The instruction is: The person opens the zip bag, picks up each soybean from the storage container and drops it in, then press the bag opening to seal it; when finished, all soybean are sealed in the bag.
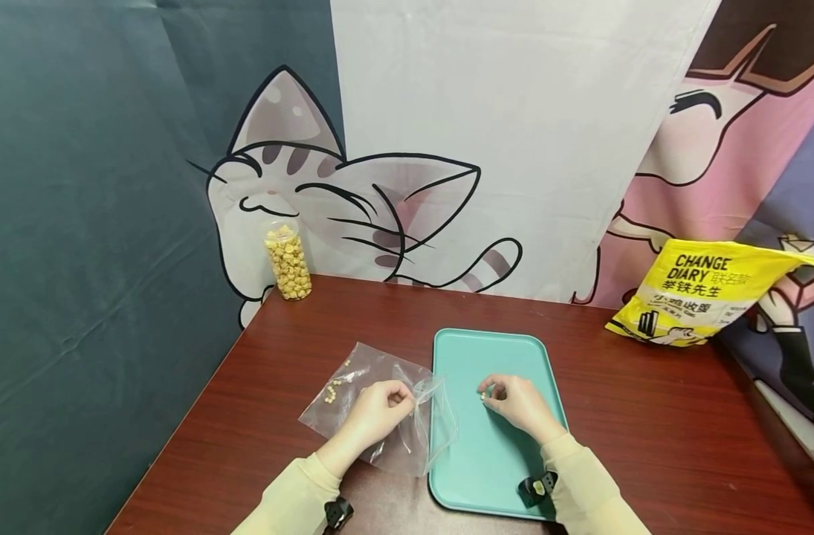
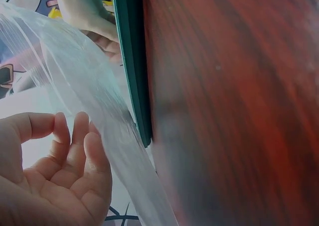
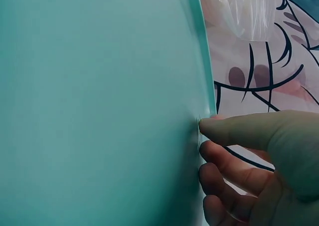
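Note:
My left hand (image 1: 381,407) pinches the opening edge of a clear plastic bag (image 1: 407,449), which lies partly over the left rim of a turquoise tray (image 1: 473,483). Several small pale-yellow balls (image 1: 330,397) are inside the bag's far left part. In the left wrist view the clear film (image 2: 107,94) rises beside the curled fingers. Over the tray, my right hand (image 1: 519,403) holds a small pale ball (image 1: 483,396) between thumb and fingertips. The right wrist view shows the thumb and bent fingers (image 3: 239,166) low above the tray, with the ball mostly hidden.
On the brown wooden table (image 1: 647,431), a clear jar of yellow popcorn-like pieces (image 1: 289,264) stands at the back left. A yellow snack bag (image 1: 701,293) leans at the back right. Cat-printed cloth (image 1: 407,215) hangs behind the table.

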Demonstrator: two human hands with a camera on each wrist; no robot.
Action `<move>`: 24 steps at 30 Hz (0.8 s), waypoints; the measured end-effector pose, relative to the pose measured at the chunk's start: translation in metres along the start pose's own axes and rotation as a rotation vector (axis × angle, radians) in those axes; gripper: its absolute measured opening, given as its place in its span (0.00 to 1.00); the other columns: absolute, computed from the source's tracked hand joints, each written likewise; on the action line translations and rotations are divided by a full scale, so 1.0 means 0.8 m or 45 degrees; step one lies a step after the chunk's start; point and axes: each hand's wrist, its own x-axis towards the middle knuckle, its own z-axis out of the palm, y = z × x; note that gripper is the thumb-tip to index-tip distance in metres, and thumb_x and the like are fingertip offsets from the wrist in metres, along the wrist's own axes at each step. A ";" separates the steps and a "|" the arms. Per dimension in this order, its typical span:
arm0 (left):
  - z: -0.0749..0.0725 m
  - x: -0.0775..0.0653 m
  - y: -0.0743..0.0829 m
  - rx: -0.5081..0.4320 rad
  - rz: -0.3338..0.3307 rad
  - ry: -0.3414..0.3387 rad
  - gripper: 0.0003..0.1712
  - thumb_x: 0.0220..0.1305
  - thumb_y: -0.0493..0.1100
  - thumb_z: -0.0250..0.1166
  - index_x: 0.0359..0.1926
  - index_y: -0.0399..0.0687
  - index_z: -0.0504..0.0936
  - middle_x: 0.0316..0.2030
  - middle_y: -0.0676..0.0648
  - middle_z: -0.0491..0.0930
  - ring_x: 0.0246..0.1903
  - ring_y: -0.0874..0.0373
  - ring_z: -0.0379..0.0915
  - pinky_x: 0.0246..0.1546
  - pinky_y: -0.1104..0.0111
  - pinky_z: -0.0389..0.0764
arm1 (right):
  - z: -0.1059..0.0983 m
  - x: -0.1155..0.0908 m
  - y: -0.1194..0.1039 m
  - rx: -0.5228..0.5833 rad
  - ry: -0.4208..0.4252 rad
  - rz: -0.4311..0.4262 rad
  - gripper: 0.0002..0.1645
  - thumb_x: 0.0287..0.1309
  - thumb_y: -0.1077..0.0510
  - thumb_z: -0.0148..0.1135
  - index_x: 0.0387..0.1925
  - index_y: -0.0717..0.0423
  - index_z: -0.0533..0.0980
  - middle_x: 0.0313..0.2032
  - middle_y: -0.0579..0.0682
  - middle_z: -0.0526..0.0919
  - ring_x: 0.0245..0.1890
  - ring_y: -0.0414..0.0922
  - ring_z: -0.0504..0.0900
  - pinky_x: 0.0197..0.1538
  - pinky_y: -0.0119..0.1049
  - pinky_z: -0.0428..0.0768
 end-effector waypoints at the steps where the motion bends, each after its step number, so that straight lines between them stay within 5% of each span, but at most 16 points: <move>1: 0.000 0.000 0.001 -0.001 0.003 0.000 0.05 0.54 0.39 0.61 0.24 0.51 0.80 0.20 0.57 0.79 0.20 0.70 0.70 0.25 0.73 0.70 | 0.000 0.001 0.000 -0.003 -0.009 -0.002 0.07 0.52 0.64 0.67 0.33 0.49 0.82 0.20 0.40 0.75 0.24 0.37 0.71 0.29 0.34 0.70; 15: -0.002 0.000 0.004 0.008 0.002 -0.003 0.04 0.54 0.39 0.61 0.25 0.50 0.81 0.20 0.57 0.79 0.21 0.70 0.71 0.25 0.73 0.70 | -0.001 0.004 0.003 -0.010 -0.040 -0.050 0.06 0.51 0.64 0.67 0.26 0.48 0.81 0.22 0.38 0.76 0.25 0.36 0.71 0.32 0.35 0.71; 24: -0.001 0.000 0.002 0.014 0.009 0.006 0.04 0.54 0.40 0.61 0.25 0.51 0.81 0.20 0.57 0.78 0.20 0.70 0.69 0.24 0.73 0.70 | -0.005 -0.007 -0.019 0.068 0.020 -0.128 0.05 0.56 0.56 0.66 0.30 0.52 0.81 0.19 0.37 0.72 0.21 0.34 0.69 0.27 0.30 0.69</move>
